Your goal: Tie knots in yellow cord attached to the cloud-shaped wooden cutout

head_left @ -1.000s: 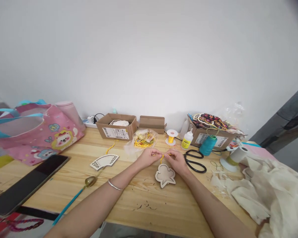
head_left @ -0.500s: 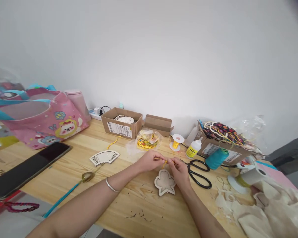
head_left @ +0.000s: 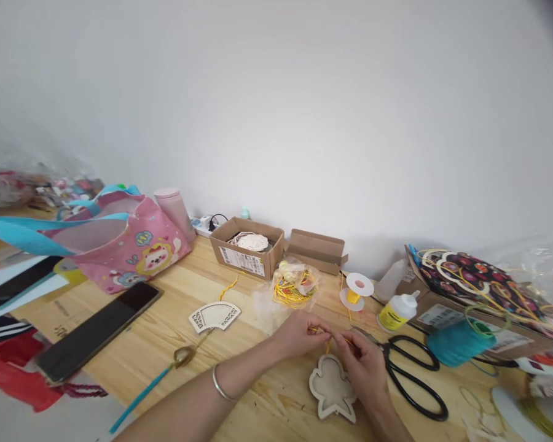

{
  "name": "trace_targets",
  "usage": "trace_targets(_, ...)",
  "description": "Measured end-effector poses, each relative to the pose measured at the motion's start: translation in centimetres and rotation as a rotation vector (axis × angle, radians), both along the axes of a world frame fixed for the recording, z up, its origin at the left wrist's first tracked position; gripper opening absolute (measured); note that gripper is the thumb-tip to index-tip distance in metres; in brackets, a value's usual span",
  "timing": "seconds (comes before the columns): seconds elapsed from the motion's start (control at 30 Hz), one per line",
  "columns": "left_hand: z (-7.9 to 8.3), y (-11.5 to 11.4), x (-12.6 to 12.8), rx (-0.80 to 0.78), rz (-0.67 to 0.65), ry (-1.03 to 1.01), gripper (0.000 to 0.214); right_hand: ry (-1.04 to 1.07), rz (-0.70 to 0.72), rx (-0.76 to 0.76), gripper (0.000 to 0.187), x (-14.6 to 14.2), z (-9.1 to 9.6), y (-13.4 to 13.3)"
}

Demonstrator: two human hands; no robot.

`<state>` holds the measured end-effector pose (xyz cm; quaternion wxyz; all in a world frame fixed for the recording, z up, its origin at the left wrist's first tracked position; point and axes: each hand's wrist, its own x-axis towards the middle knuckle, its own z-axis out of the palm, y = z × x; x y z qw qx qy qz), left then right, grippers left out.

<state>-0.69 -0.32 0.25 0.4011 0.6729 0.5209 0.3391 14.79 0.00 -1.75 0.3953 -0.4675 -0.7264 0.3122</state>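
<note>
Over the wooden table (head_left: 133,344), my left hand (head_left: 297,334) and my right hand (head_left: 364,367) both pinch a thin yellow cord (head_left: 328,336) between their fingertips, close together. The cord runs down to a flat wooden cloud-shaped cutout (head_left: 330,393) lying just below my hands. A silver bangle (head_left: 221,385) sits on my left wrist. Black scissors (head_left: 415,373) lie immediately right of my right hand.
A wooden fan-shaped cutout (head_left: 214,316), a brush with a teal handle (head_left: 152,383), a dark tablet (head_left: 99,331) and a pink bag (head_left: 120,236) lie left. Behind are cardboard boxes (head_left: 249,248), a bag of yellow cord (head_left: 292,285), a yellow spool (head_left: 356,290), a glue bottle (head_left: 396,310) and teal thread (head_left: 458,341).
The view has swung left, so everything sits further right and lower in frame. My hands have stayed pinched on the yellow cord above the cutout, now drawn closer together.
</note>
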Motion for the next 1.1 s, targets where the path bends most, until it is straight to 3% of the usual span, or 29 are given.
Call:
trace_targets(0.37, -0.9, -0.4, -0.7, -0.126, 0.034, -0.053, 0.029, -0.131, -0.028, 0.25, 0.025, -0.8, 0.6, -0.2)
trace_targets(0.67, -1.1, -0.8, -0.9, -0.195, 0.048, -0.178, 0.023, -0.146, 0.005, 0.308, 0.024, -1.0, 0.5, -0.1)
trace_targets(0.97, -0.2, -0.5, -0.4, -0.056, 0.039, -0.136, 0.024, -0.105, -0.052, 0.231, 0.029, -0.7, 0.7, -0.1)
trace_targets(1.1, 0.2, -0.7, -0.2, -0.003, 0.057, -0.134, 0.022, -0.119, -0.083, 0.304, 0.03, -0.7, 1.0, -0.3)
